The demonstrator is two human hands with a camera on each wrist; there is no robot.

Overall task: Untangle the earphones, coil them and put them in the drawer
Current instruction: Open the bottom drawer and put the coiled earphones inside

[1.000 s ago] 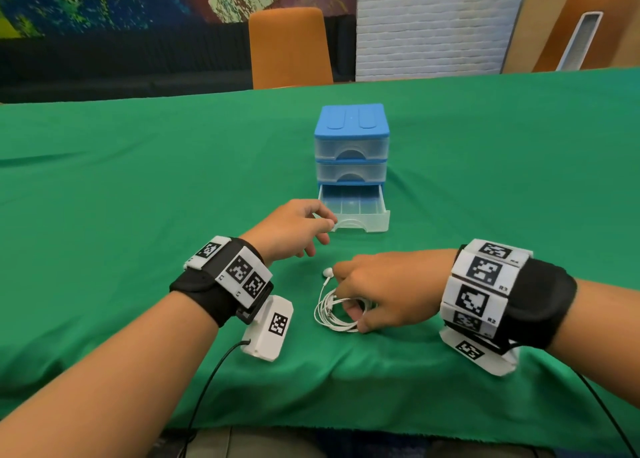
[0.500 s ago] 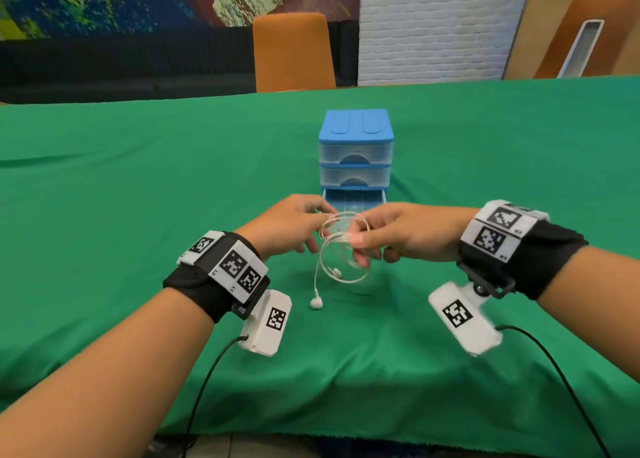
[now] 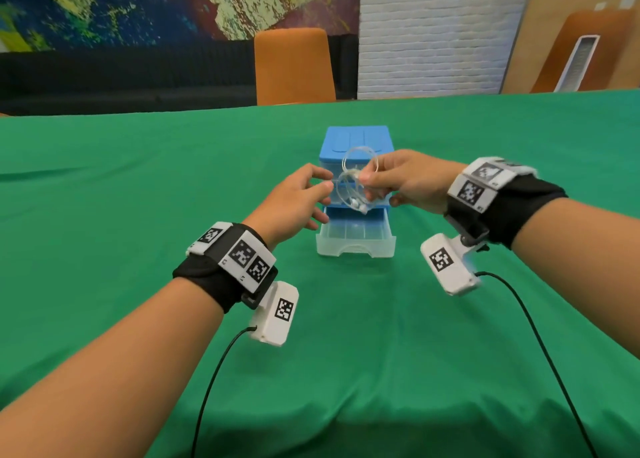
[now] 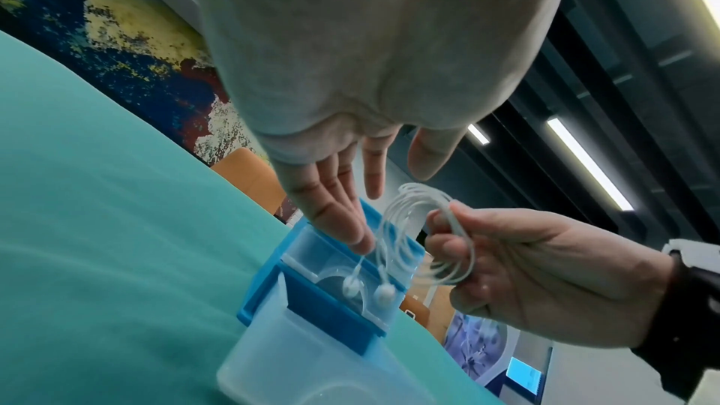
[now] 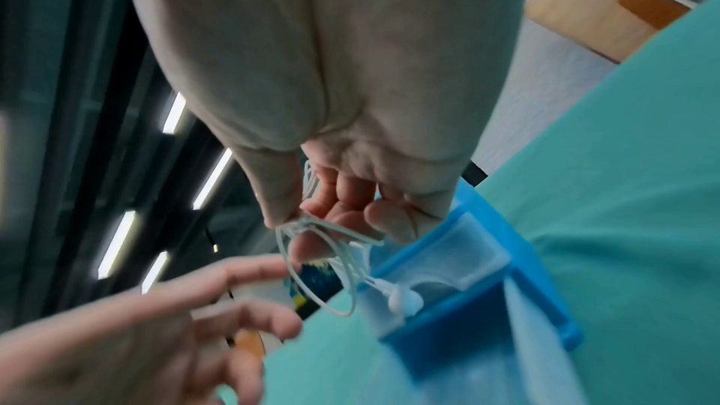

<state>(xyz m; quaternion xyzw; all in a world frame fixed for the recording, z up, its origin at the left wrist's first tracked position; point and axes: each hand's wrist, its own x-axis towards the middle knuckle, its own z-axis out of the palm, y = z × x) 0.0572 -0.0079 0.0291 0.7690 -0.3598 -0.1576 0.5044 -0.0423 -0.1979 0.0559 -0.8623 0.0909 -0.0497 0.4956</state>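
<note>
The white earphones [image 3: 356, 184] are coiled into loops and hang in the air above the pulled-out bottom drawer [image 3: 355, 241] of a small blue-topped drawer unit [image 3: 356, 139]. My right hand [image 3: 384, 184] pinches the coil between thumb and fingers; the two earbuds [image 4: 366, 287] dangle below it. My left hand [image 3: 311, 194] hovers just left of the coil with straight, spread fingers [image 4: 339, 217], holding nothing. In the right wrist view the coil [image 5: 323, 257] hangs from my fingertips [image 5: 311, 248] beside the unit's blue frame [image 5: 463, 331].
A green cloth [image 3: 138, 187] covers the table. The drawer unit stands mid-table, its upper two drawers closed. An orange chair [image 3: 292, 66] stands behind the far edge. Black cables [image 3: 540, 346] trail from the wrist cameras toward me.
My right hand picked the coiled earphones off the cloth and carried them forward and up to above the open drawer. The left hand moved alongside and spread its fingers.
</note>
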